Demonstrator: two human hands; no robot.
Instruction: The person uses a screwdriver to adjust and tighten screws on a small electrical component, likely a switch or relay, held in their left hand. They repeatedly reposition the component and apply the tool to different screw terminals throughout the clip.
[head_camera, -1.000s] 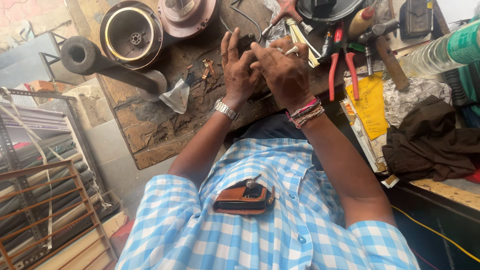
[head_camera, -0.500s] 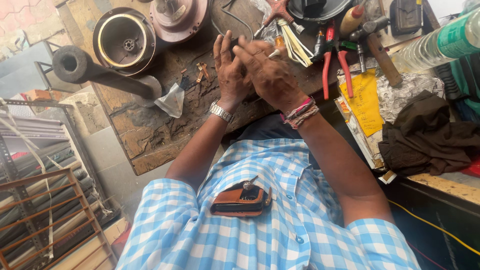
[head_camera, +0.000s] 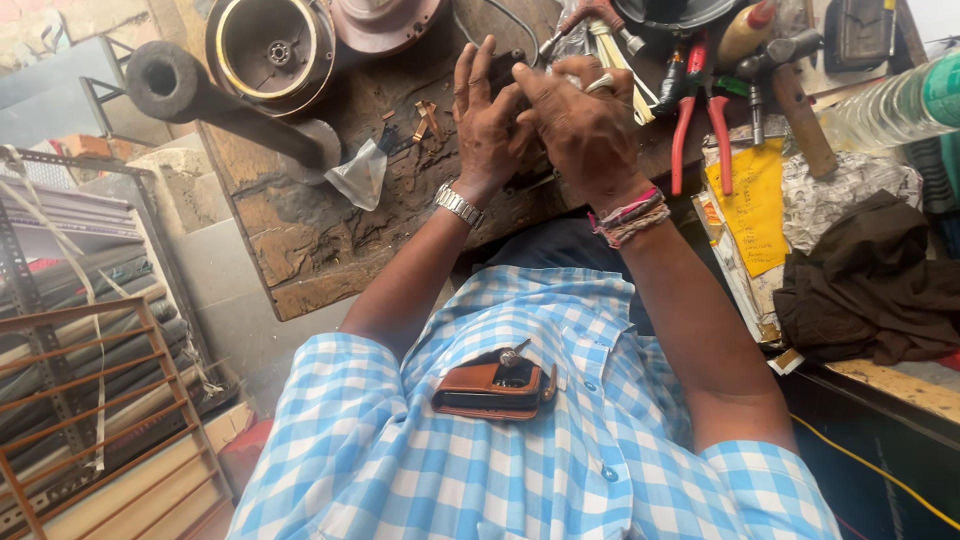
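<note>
My left hand (head_camera: 490, 125) and right hand (head_camera: 580, 125) have pressed closer together, fingers overlapping more over the small dark part (head_camera: 510, 62) than a second ago; my grip on it has tightened.

head view, steeply down, close workbench (head_camera: 300, 230)

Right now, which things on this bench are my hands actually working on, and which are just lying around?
In hand:
left hand
right hand
small dark part gripped between them

Lying about:
red-handled pliers
hammer
yellow paper
dark cloth
round metal housing
clear plastic bag
</note>
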